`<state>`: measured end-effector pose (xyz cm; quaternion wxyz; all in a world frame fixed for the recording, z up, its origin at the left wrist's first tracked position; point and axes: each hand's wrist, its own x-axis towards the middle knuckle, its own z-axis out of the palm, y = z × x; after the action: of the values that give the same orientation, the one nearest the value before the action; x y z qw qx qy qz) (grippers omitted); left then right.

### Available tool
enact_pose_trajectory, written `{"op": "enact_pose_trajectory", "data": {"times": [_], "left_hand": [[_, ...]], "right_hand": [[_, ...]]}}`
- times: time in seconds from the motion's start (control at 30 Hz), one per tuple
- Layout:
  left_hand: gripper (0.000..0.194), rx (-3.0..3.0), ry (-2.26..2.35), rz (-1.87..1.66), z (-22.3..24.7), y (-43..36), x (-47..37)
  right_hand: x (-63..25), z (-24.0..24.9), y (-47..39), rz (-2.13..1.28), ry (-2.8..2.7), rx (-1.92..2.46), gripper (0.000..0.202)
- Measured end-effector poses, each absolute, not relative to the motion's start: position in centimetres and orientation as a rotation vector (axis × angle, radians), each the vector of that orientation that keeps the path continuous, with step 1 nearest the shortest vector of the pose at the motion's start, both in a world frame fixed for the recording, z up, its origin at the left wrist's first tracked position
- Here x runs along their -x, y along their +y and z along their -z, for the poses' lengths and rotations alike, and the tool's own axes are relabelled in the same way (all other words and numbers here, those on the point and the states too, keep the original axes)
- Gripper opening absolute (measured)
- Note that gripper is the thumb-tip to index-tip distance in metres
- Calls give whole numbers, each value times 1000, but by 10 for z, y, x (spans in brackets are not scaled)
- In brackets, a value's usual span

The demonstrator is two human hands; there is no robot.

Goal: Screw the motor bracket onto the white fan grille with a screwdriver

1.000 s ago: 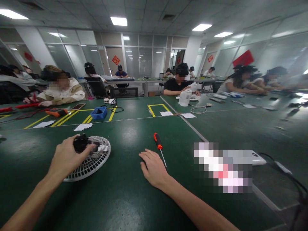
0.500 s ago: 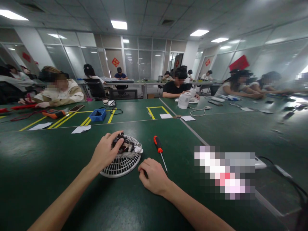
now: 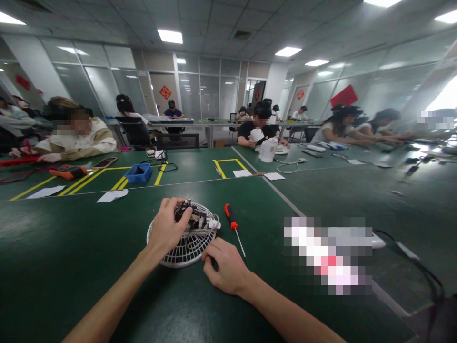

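A round white fan grille (image 3: pixel 183 252) lies on the green table with a dark motor assembly (image 3: pixel 196 220) and coiled grey wires on top. My left hand (image 3: pixel 169 226) grips the motor assembly at its upper left, thumb and fingers around it. At the grille's lower right edge rests my right hand (image 3: pixel 224 264), its fingers curled together; whether anything is between them is too small to tell. A red and black screwdriver (image 3: pixel 232 217) lies just right of the grille, its shaft pointing toward me behind my right hand.
Beyond a table seam are a blue bin (image 3: pixel 139 173), paper slips (image 3: pixel 112 195), an orange and black meter (image 3: pixel 69 171) and a phone (image 3: pixel 105 162). A person across the table handles white parts (image 3: pixel 267 150). A blurred-out object and black cable (image 3: pixel 424 269) lie at right.
The motor assembly has shifted slightly right on the grille with my left hand. My right hand now sits closer against the grille's edge. The whole view has turned a little.
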<state>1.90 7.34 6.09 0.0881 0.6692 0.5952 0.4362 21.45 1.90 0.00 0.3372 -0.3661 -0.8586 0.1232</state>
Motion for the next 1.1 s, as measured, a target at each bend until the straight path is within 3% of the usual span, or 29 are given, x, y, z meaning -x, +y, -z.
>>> {"op": "enact_pose_trajectory", "data": {"times": [0.43,0.67,1.1], "left_hand": [[31,-1947,1722,-1415,-56,82,-14],[50,-2128,1648,-1678,-31,72,-5],[30,-2929,1206,-1783,-2,30,-14]], "right_hand": [[-215,1,20,-359,-2193,865,15],[-217,-3,22,-375,-2131,885,16],[-218,1,26,-432,-2007,947,20]]}}
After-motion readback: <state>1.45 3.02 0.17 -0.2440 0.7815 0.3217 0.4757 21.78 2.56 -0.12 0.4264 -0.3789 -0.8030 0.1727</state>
